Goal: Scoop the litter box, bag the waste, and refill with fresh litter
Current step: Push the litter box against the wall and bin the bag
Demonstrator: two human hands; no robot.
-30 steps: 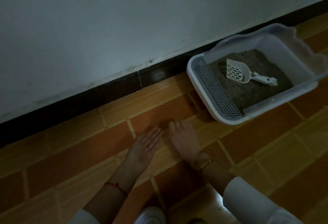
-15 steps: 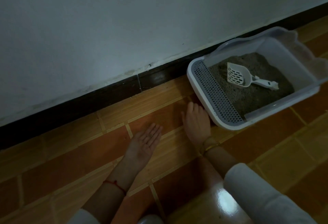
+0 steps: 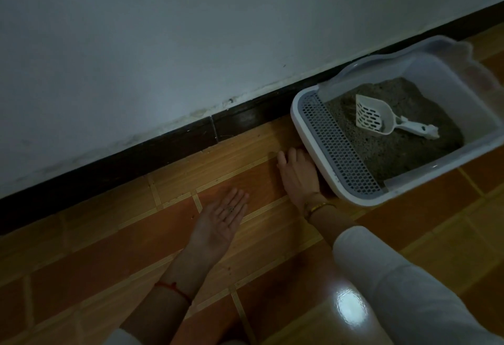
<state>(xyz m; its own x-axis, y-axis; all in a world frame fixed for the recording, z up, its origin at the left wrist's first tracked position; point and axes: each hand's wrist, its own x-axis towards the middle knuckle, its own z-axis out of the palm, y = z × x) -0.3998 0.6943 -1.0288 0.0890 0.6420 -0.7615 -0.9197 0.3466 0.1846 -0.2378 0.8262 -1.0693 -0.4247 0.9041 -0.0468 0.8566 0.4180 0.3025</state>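
Fingers (image 3: 286, 157) of the right hand (image 3: 297, 175) lie flat just beside the litter box (image 3: 308, 137); left hand (image 3: 221, 221) spread, palm-up.

Left hand (image 3: 218, 219) palm-up over floor, right hand (image 3: 298, 174) beside litter box (image 3: 300, 126), scoop (image 3: 381, 118) on litter (image 3: 395, 153)

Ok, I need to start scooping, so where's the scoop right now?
In the head view the scoop lies on the grey litter inside the litter box, at the right by the wall, neither hand touching it.

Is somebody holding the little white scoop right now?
No, the scoop lies on the litter inside the box, with neither hand touching it.
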